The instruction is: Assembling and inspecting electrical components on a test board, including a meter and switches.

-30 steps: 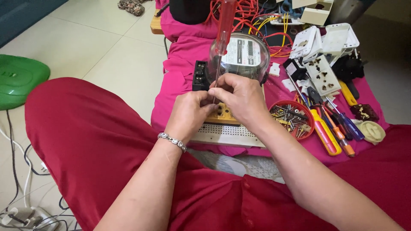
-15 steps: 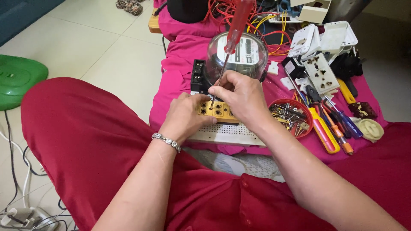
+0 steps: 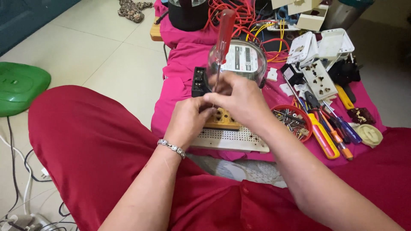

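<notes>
Left hand (image 3: 187,122): closed around the yellow socket block (image 3: 222,120), steadying it on the white perforated board (image 3: 229,140).
Right hand (image 3: 239,99): pinching the red-handled screwdriver (image 3: 223,34), upright, tip down on the block.
Meter (image 3: 244,60): at 12 o'clock behind the hands.
Screw bowl (image 3: 291,119): at 3 o'clock.

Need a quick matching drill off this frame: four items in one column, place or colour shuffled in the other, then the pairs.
Things:
1. screwdriver
2. red bowl of screws
3. green stool
4. white perforated board

Places or states:
A. on the floor, far left
B. upright, tip down between both hands
C. on the pink cloth, right of the hands
D. lying flat under the yellow-brown block

Pairs: 1-B, 2-C, 3-A, 4-D
</notes>
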